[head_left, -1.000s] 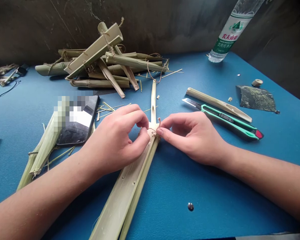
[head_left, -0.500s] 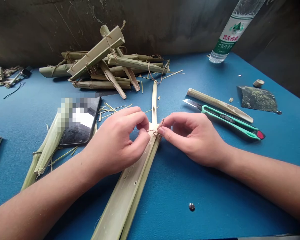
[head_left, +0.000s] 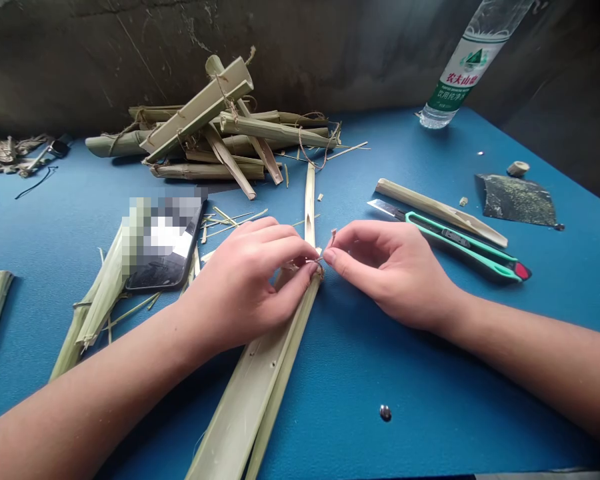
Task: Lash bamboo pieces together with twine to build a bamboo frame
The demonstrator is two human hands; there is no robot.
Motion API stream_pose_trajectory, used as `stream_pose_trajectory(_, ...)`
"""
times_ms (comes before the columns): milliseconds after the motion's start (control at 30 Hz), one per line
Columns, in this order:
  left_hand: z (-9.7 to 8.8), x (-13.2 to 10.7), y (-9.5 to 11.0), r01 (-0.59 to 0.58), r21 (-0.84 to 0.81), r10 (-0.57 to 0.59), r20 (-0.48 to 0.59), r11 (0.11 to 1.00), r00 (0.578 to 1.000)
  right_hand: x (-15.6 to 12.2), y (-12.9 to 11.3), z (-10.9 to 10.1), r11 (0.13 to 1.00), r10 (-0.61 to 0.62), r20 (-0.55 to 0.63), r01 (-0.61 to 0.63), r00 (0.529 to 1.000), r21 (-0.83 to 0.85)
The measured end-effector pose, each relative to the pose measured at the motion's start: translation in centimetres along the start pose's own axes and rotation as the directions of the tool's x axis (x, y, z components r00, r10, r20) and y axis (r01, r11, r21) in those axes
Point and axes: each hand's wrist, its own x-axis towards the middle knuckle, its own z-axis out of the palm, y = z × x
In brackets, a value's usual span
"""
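A long split bamboo strip [head_left: 253, 380] lies on the blue table top and narrows to a thin tip [head_left: 309, 207] beyond my hands. Brown twine [head_left: 317, 265] is wrapped around it where it narrows. My left hand [head_left: 245, 283] curls over that spot, its fingertips pressing on the strip and twine and hiding most of the wrapping. My right hand [head_left: 387, 273] comes in from the other side, with its thumb and forefinger at a short twine end [head_left: 333, 236] that sticks up.
A phone [head_left: 173, 257] lies left of my left hand, partly blurred, beside green bamboo pieces [head_left: 103, 293]. A tied bamboo pile [head_left: 205, 133] stands behind. To the right lie a green utility knife [head_left: 460, 243], a bamboo sliver [head_left: 440, 210], an abrasive sheet [head_left: 515, 200] and a water bottle [head_left: 465, 73].
My left fingers have slid further over the wrapped spot, covering more of the twine. My right hand has drawn slightly right, and the twine end now stands clear of the knot.
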Motion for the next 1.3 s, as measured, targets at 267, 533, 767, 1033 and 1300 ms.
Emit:
stream_pose_trajectory(267,0.1,0.1,0.0,0.025,-0.059,-0.025,-0.009,0.998,1.0,0.0,-0.2,0.0,0.998,-0.004,-0.04,0.002,0.999,-0.062)
stream_pose_trajectory(533,0.3,-0.1,0.0,0.032,-0.092,-0.036,-0.048,0.995,0.998,0.1,-0.2,-0.1,0.998,0.0,-0.061,-0.004,0.998,-0.058)
stream_pose_trajectory(767,0.3,-0.1,0.3,0.056,-0.117,-0.065,-0.077,0.992,0.995,-0.1,-0.2,0.0,0.998,-0.005,-0.062,0.001,0.998,-0.055)
stream_pose_trajectory(1033,0.7,-0.1,0.2,0.117,-0.123,-0.124,-0.051,0.985,0.991,-0.4,-0.2,0.0,0.998,-0.001,-0.099,-0.006,0.995,-0.061)
stream_pose_trajectory(1300,0.7,0.0,0.5,0.168,-0.152,-0.178,-0.061,0.974,0.982,-1.0,-0.4,-0.1,0.921,-0.191,0.014,0.184,0.982,-0.343)
